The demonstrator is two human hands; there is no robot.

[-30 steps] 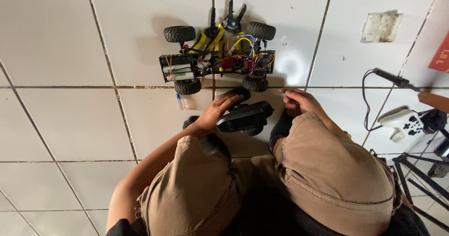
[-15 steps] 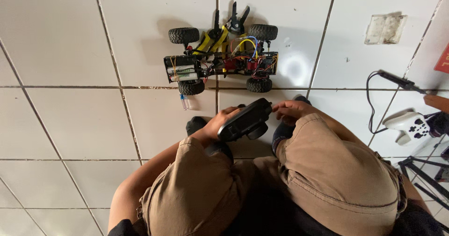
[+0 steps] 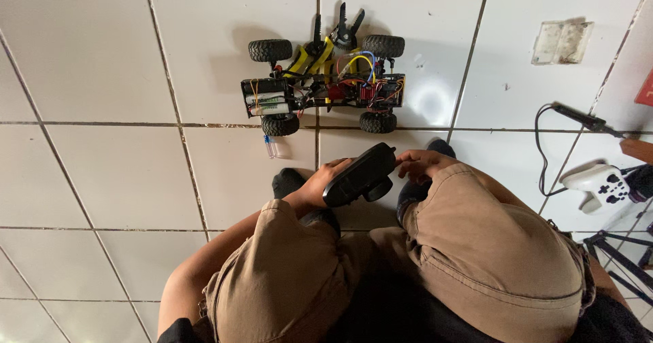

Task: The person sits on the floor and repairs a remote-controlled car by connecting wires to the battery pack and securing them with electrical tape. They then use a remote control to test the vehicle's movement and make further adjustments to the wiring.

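Two hands — left hand [image 3: 325,183] and right hand [image 3: 420,164] — hold one black remote [image 3: 358,175]; one toy car [image 3: 325,88] with four wheels sits near.

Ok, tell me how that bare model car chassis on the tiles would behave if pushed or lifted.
The model car chassis would probably roll if nudged lengthwise: it stands on four knobby tyres on smooth tile. Its exposed loose wires look snag-prone, so lifting by the frame seems safer. The battery pack at one end may make it tip that way.
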